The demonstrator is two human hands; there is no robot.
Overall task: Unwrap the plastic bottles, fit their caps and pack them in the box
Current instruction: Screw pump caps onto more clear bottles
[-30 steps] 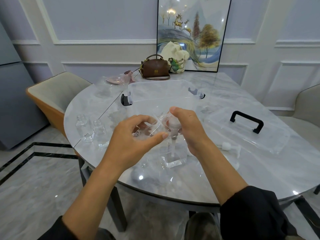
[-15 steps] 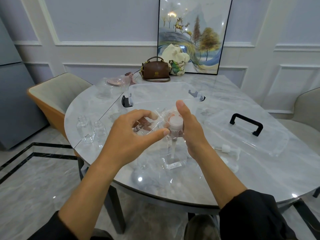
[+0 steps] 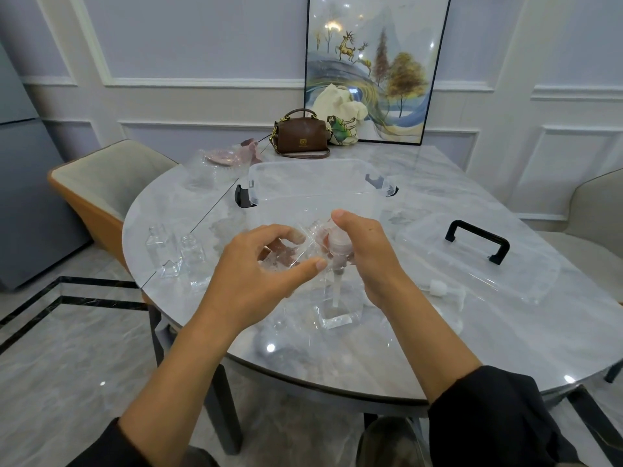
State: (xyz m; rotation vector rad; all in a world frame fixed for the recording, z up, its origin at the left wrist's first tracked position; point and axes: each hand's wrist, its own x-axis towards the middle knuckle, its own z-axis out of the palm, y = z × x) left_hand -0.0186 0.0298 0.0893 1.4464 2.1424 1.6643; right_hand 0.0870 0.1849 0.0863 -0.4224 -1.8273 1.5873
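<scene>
A clear square bottle [image 3: 337,310] stands on the marble table in front of me, a white pump cap [image 3: 338,246] with its tube reaching down into it. My right hand [image 3: 365,254] grips the pump cap from the right. My left hand [image 3: 259,274] pinches crinkled clear wrapping [image 3: 296,251] beside the cap. The clear plastic box [image 3: 317,187] with black latches stands just behind my hands. Two bare clear bottles [image 3: 175,252] stand at the left. A loose white pump cap [image 3: 445,289] lies at the right.
The box's clear lid [image 3: 478,261] with a black handle lies at the right. A brown handbag [image 3: 300,134], a cream cloth bag [image 3: 340,116] and a framed picture [image 3: 374,65] stand at the table's back. Crumpled wrapping with something pink [image 3: 219,160] lies back left. Chairs flank the table.
My right hand shifted from gripping over the pump cap to an open pose beside it, then closed round it again. The left hand holds the wrapping a little farther left.
</scene>
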